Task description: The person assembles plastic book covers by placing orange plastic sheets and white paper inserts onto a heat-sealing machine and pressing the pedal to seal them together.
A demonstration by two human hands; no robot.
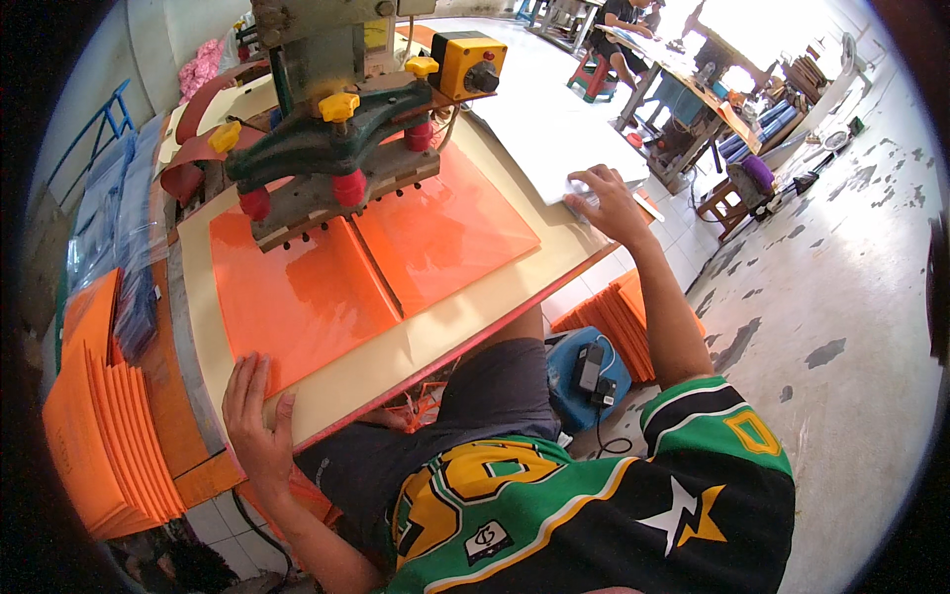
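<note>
Orange sheet (346,272) lies flat on the table (435,342) under a press head, long axis left to right, left hand (255,411) spread open on its near corner (the closer one), right hand (606,203) fingering white sheets (554,129) beyond.

To your left, a fanned stack of orange card folders (99,436) leans beside the workbench's left edge, with clear plastic sleeves (124,213) piled behind it. On the tiled floor under the bench's right corner you have a blue plastic box (584,381) with a black adapter on top, beside more stacked orange sheets (618,322). Far off, a long wooden worktable (712,89) and a red stool (597,77) stand.
</note>
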